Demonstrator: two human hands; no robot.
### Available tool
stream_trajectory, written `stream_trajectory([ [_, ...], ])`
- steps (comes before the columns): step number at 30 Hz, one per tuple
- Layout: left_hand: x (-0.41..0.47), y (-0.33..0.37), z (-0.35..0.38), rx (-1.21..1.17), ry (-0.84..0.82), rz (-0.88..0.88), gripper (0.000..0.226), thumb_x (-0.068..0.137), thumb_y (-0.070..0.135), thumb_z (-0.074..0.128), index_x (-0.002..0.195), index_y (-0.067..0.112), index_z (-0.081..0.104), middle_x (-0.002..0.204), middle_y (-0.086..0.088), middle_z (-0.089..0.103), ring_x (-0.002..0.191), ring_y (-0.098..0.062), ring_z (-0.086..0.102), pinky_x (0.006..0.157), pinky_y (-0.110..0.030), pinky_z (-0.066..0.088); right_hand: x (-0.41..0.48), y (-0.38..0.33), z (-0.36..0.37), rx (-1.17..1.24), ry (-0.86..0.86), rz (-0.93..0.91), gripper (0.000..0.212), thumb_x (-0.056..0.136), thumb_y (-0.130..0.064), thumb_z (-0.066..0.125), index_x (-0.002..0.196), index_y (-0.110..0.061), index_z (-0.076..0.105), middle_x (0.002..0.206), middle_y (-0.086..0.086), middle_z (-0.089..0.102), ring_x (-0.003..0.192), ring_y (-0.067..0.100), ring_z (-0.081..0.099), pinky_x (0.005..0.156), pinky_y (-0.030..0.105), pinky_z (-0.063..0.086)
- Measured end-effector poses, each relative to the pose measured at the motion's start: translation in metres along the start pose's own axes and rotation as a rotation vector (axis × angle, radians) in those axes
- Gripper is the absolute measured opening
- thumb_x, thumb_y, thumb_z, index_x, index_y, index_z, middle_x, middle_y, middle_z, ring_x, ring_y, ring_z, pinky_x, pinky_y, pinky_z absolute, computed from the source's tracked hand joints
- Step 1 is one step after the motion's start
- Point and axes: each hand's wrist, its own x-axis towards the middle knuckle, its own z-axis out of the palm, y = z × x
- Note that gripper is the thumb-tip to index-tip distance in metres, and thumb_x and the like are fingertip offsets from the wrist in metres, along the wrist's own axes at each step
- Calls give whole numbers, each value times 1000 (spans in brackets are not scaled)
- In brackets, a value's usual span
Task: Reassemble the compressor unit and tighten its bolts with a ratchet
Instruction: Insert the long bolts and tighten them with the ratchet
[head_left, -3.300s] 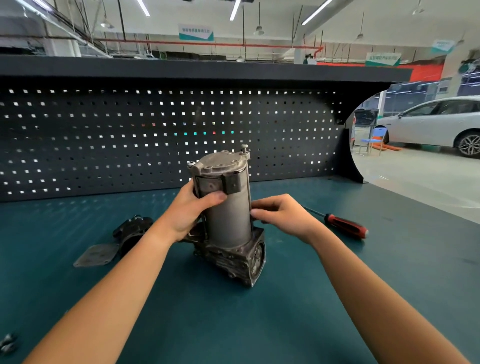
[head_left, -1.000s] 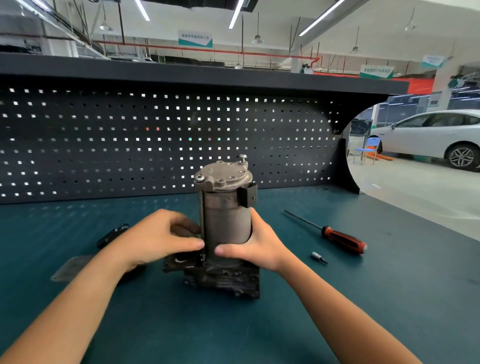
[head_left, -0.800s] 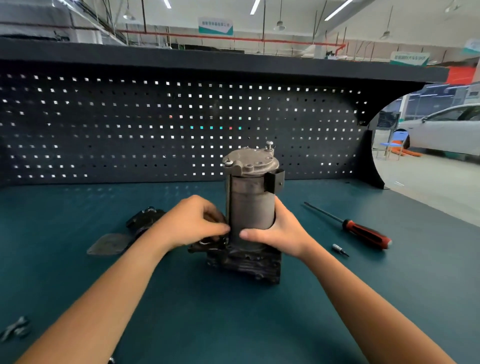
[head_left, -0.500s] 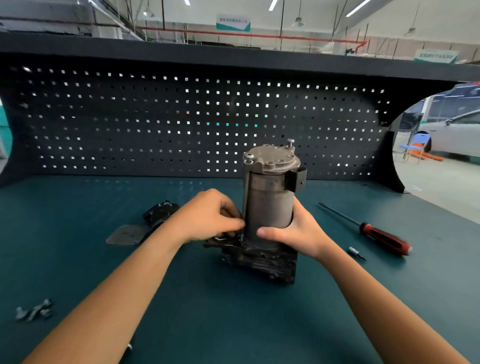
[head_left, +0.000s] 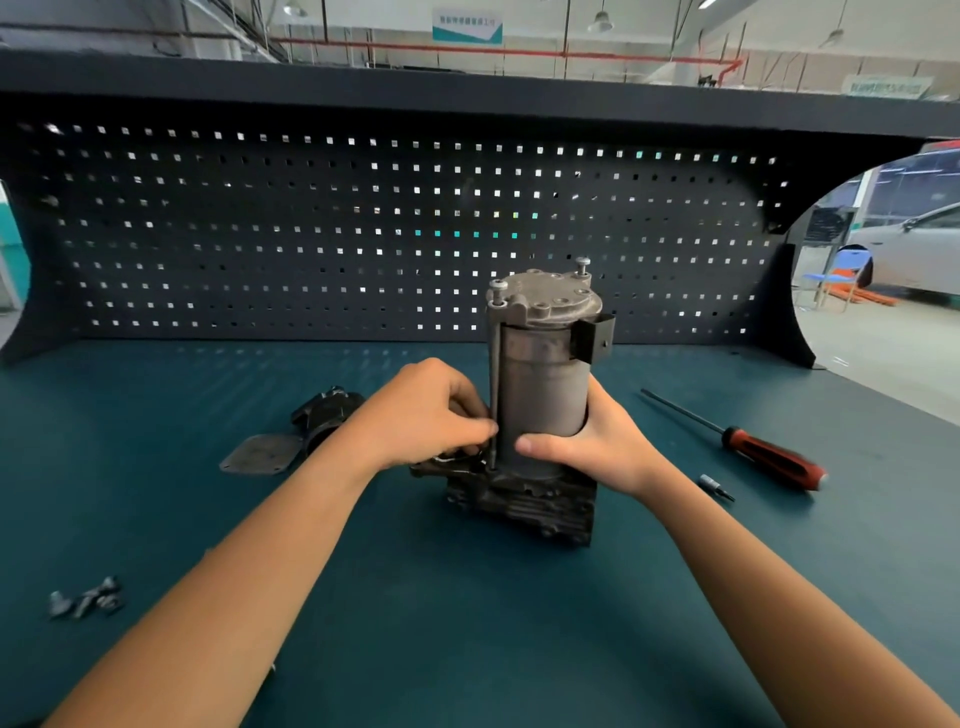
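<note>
1. Nearest, well left of the compressor unit (head_left: 540, 395), small metal parts (head_left: 85, 600) lie on the bench (head_left: 467, 623)
2. At the upright unit's left flank, the left hand (head_left: 421, 415) pinches the long bolt (head_left: 494, 384) low down with curled fingers; it should guide the tip squarely into the base
3. On the unit's right, the right hand (head_left: 587, 447) wraps the cylinder, steadying it
4. Atop the unit, the far bolt head (head_left: 582, 263) stands proud; both bolts are best hand-started before any ratchet, which is not in view

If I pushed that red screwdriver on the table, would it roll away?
Probably a little: the screwdriver lies flat on the bench top and its red handle looks roundish, so it might roll sideways. Its thin metal shaft looks stiff, not bendy. It likely feels light for its length.
</note>
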Motion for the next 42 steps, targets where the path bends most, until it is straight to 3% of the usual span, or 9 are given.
stream_trajectory([
  [4, -1, 2, 0, 10, -9, -21, 12, 79, 22, 70, 67, 23, 69, 63, 8, 71, 64, -8, 68, 70, -38, 58, 0, -1, -1, 5, 0, -4, 87, 48, -47, 81, 123, -28, 43, 118, -12, 59, 107, 4, 57, 88, 25, 46],
  [9, 0, 2, 2, 89, -2, 24, 14, 82, 22, 69, 67, 23, 69, 61, 9, 70, 57, 2, 64, 55, -14, 51, 0, -1, -1, -9, -15, 0, 86, 48, -49, 80, 123, -30, 42, 118, -13, 59, 108, 4, 57, 88, 25, 47],
  [14, 2, -6, 0, -26, -69, 35, 13, 83, 17, 68, 71, 23, 68, 64, 12, 71, 62, -2, 68, 72, -34, 58, 1, 0, -1, 1, -15, -3, 95, 41, -57, 80, 124, -29, 43, 119, -12, 60, 108, 5, 58, 93, 31, 48],
  [21, 4, -16, -4, 181, -164, 59, 9, 78, 26, 73, 87, 25, 75, 71, 17, 69, 72, -3, 66, 74, -25, 53, 3, 2, -2, 58, -31, -28, 89, 37, -56, 80, 116, -33, 45, 117, -11, 62, 108, 4, 59, 92, 29, 48],
  [27, -4, 7, -16, -214, 257, 329, 53, 79, 23, 72, 107, 60, 45, 113, 31, 55, 93, 8, 60, 85, -22, 52, 6, 5, -7, 156, -110, -31, 84, 38, -45, 81, 114, -28, 49, 112, -9, 65, 104, 4, 62, 85, 20, 49],
  [30, -3, 22, -9, -138, 320, 521, 64, 87, 22, 64, 122, 63, 28, 130, 43, 29, 119, 4, 45, 99, -15, 39, 5, 6, -8, 183, -131, -27, 78, 39, -44, 80, 110, -33, 50, 106, -15, 67, 99, -2, 63, 80, 15, 49],
  [33, 3, 24, -5, 27, 372, 575, 60, 92, 21, 57, 130, 51, 22, 137, 27, 29, 126, 8, 29, 101, 0, 20, 7, 7, -8, 175, -132, -22, 78, 39, -45, 81, 110, -35, 50, 108, -16, 65, 99, -3, 63, 79, 13, 49],
  [36, 5, 20, -2, 80, 418, 607, 52, 92, 19, 56, 132, 40, 29, 132, 17, 39, 120, 7, 35, 99, 0, 23, 7, 8, -9, 166, -126, -24, 76, 41, -44, 81, 110, -36, 50, 103, -20, 67, 98, -4, 63, 76, 11, 48],
  [42, 6, 21, 0, -62, 443, 613, 36, 91, 26, 50, 121, 42, 41, 123, 29, 43, 116, 14, 39, 95, 0, 28, 7, 9, -8, 150, -114, -17, 75, 44, -44, 82, 112, -36, 50, 103, -20, 68, 99, -2, 63, 76, 12, 49],
])
